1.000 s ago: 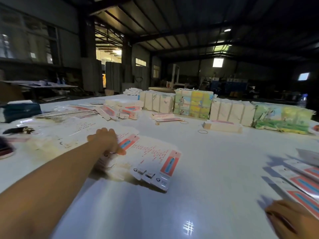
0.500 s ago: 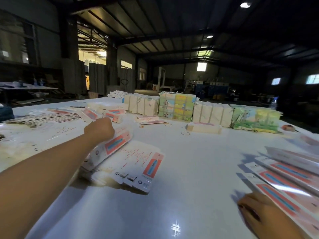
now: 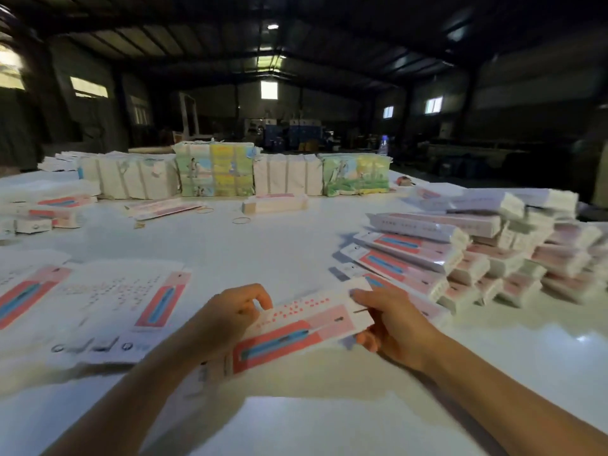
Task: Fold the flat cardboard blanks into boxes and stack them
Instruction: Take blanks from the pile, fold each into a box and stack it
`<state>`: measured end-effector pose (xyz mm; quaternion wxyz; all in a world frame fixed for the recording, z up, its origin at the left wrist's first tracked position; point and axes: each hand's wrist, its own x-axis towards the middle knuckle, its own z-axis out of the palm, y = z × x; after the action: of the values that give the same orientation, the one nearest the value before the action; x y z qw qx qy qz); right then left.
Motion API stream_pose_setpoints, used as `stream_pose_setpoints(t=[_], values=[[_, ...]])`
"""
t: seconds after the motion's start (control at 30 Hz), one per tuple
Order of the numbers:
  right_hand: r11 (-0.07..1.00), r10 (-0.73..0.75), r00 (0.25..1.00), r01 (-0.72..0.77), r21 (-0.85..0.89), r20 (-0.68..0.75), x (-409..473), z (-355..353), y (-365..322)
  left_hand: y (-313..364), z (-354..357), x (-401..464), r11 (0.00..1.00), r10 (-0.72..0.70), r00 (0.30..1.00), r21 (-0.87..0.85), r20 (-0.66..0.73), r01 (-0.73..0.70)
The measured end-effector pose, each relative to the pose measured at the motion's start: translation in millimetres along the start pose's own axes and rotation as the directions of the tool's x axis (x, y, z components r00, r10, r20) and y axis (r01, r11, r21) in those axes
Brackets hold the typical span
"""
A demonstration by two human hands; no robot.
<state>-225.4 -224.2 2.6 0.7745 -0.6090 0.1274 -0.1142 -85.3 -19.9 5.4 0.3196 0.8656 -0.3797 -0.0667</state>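
A flat white cardboard blank [image 3: 296, 327] with pink panels and a blue stripe is held above the white table [image 3: 286, 251] in front of me. My left hand [image 3: 227, 317] grips its left end with curled fingers. My right hand [image 3: 391, 327] holds its right end, thumb on top and fingers beneath. More flat blanks [image 3: 121, 307] lie spread on the table to the left. A large pile of folded boxes [image 3: 467, 251] is stacked in rows to the right.
Wrapped bundles of white and coloured packs [image 3: 230, 172] line the far side of the table. Loose blanks [image 3: 49, 209] lie at the far left, a small stack [image 3: 274, 204] and rubber bands [image 3: 241, 220] sit mid-table. Dark warehouse beyond.
My left hand lifted a blank off the left pile and brought it to the centre. My right hand left the table edge and took its other end. The view swung right.
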Motion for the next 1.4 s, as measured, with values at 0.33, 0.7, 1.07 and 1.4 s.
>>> stream_pose_setpoints(t=[0.33, 0.7, 1.07, 1.4], values=[[0.925, -0.166, 0.981, 0.19, -0.328, 0.101, -1, 3, 10, 20, 33, -16, 0.811, 0.29, 0.955, 0.545, -0.056, -0.215], [0.99, 0.131, 0.969, -0.118, -0.071, 0.208, -5, 1, 4, 31, 24, -25, 0.745, 0.52, 0.825, 0.592, -0.223, -0.309], [0.951, -0.03, 0.999, 0.022, -0.309, -0.021, -4, -4, 2, 37, 29, -20, 0.806, 0.341, 0.922, 0.561, -0.182, -0.187], [0.924, -0.375, 0.867, 0.325, -0.199, -0.327, 3, 5, 11, 20, 23, -7, 0.928, 0.042, 0.978, 0.37, -0.206, 0.038]])
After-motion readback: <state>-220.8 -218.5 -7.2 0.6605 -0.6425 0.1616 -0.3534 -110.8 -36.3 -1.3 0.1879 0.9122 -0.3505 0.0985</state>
